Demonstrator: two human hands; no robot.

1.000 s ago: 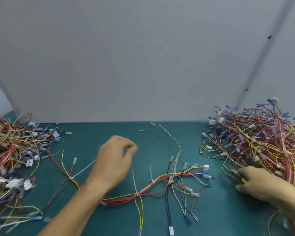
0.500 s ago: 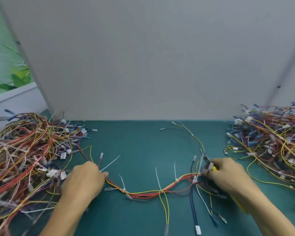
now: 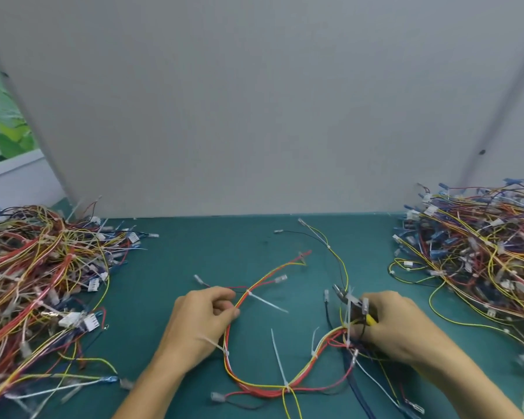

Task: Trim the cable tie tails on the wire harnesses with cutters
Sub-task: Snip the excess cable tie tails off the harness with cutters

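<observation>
One wire harness of red, yellow and white wires loops across the green mat in front of me. White cable tie tails stick out of it at several spots. My left hand pinches the bundle near its left bend. My right hand grips yellow-handled cutters, whose metal jaws point up-left beside an upright tie tail at the harness's right end. Whether the jaws are touching that tail is unclear.
A big heap of harnesses covers the mat's left side and another heap fills the right side. A grey partition wall stands along the back edge of the green mat.
The left hand pulled the harness's left part toward me and upward, so the bundle now bends into a loop. The right hand with the cutters stayed at the right end.
</observation>
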